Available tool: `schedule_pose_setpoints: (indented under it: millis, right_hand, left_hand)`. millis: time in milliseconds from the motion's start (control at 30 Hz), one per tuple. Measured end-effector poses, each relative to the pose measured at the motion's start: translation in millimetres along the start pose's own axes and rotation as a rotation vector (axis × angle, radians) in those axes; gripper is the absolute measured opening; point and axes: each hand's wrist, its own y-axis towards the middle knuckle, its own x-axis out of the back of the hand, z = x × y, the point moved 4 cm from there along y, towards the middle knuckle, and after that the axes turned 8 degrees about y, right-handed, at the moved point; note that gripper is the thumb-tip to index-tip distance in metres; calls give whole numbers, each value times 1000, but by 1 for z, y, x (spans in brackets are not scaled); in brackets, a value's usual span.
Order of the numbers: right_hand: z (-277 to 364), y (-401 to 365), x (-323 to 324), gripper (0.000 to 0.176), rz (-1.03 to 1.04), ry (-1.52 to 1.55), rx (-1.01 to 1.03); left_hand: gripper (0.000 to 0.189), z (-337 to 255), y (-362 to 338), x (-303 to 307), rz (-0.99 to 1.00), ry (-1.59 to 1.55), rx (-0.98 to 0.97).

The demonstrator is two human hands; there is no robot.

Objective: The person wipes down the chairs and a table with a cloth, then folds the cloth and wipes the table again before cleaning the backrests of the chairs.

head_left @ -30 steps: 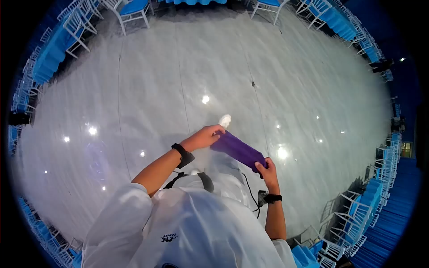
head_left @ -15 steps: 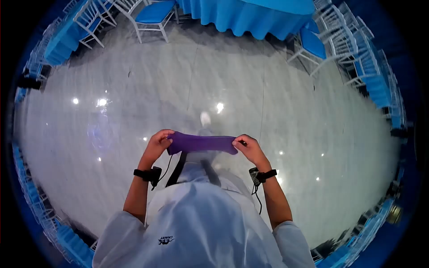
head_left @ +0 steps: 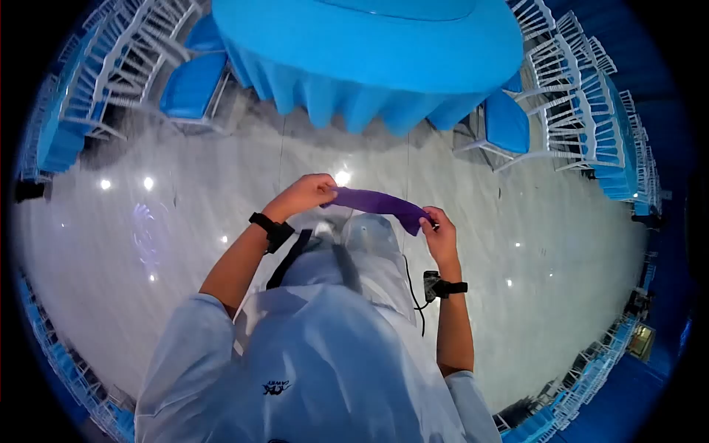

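Note:
A purple cloth band (head_left: 380,203) stretches between my two hands in front of my body, sagging a little on its right side. My left hand (head_left: 314,191) pinches its left end, held higher. At the other end, my right hand (head_left: 441,229) grips a bunched, hanging corner between thumb and fingers. Each wrist carries a black strap with a small device, and a dark cable runs from the right one.
Ahead stands a round table (head_left: 369,55) under a blue cloth. White chairs with blue seats flank it, one at left (head_left: 193,85) and one at right (head_left: 506,122). Pale glossy floor (head_left: 244,170) lies between me and the table. More tables and chairs line both sides.
The table and chairs ahead have come closer. My left hand has risen and moved right with the cloth band; my right hand has shifted right. The band now slopes down to the right.

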Motion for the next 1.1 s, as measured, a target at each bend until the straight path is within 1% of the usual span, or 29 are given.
schedule_pose_setpoints:
  millis: [33,67,100,167,200,233,300,333,367,400,433,467,500,533,567,600,667,700,767,800,833,867,900,967,1000,1033,1100]
  right_hand:
    - [1,34,6,23,-9,-4,-9]
    - [1,68,10,22,-29,-21,36]
    - [0,98,13,21,-50,-35,71]
    - [6,173,16,21,-20,-56,97]
    - [12,210,16,21,-28,-103,144]
    - [17,248,16,21,-27,-152,191]
    - [21,323,12,20,45,-198,232]
    - [43,352,11,18,76,-229,185]
    - [41,390,7,17,124,-265,208]
    - [36,424,2,16,177,-304,221]
    - [29,456,-5,16,200,-277,167]
    - [32,479,-10,20,144,-431,262]
    - [40,497,-16,24,55,-572,301]
    - [51,491,-34,26,19,-555,317]
    - [56,507,-35,28,-33,-534,343]
    - [64,509,-43,30,-16,-508,399]
    - [65,500,-61,34,33,-464,491]
    - [58,490,-71,40,130,-452,402]
    - [43,457,-88,47,137,-609,378]
    - [38,440,-91,47,142,-624,366]
    - [31,424,-92,55,176,-636,291]
    - [26,412,-93,62,207,-648,223]
    - [25,403,-92,62,211,-663,229]
    - [16,392,-93,70,327,-655,78]
    - [14,393,-94,72,340,-689,90]
    - [16,397,-96,72,351,-711,92]
    - [24,424,-108,71,316,-734,35]
  left_hand:
    - [14,-8,31,13,46,-19,6]
    - [15,-28,53,27,35,7,-45]
    - [15,-42,75,43,49,28,-29]
    - [15,-55,121,76,-1,130,-16]
    - [16,-56,147,94,-53,148,-27]
    - [16,-57,173,114,-54,166,-10]
    - [17,-53,204,151,-242,191,35]
    - [16,-45,219,167,-264,187,81]
    - [16,-46,245,188,-250,212,83]
    - [16,-41,266,209,-346,86,150]
    - [17,-33,274,220,-445,-55,238]
    - [20,-40,287,234,-512,-66,262]
    - [20,-35,295,237,-506,-82,307]
    - [20,-33,290,251,-669,198,232]
    - [20,-50,309,260,-823,494,135]
    - [20,-53,316,262,-824,491,145]
    - [26,-69,329,246,-575,886,8]
    - [26,-66,331,237,-547,878,14]
    - [37,-59,337,207,-275,1021,-165]
    - [40,-62,332,193,-218,1033,-125]
    - [44,-65,323,181,-165,1044,-82]
    - [54,-53,314,170,-129,1131,-105]
    - [54,-54,309,167,-139,1117,-108]
    - [60,-56,305,164,-33,1181,1]
    - [62,-57,307,167,15,1238,47]
    - [62,-56,309,172,6,1215,46]
    - [61,-51,324,191,-95,1176,-30]
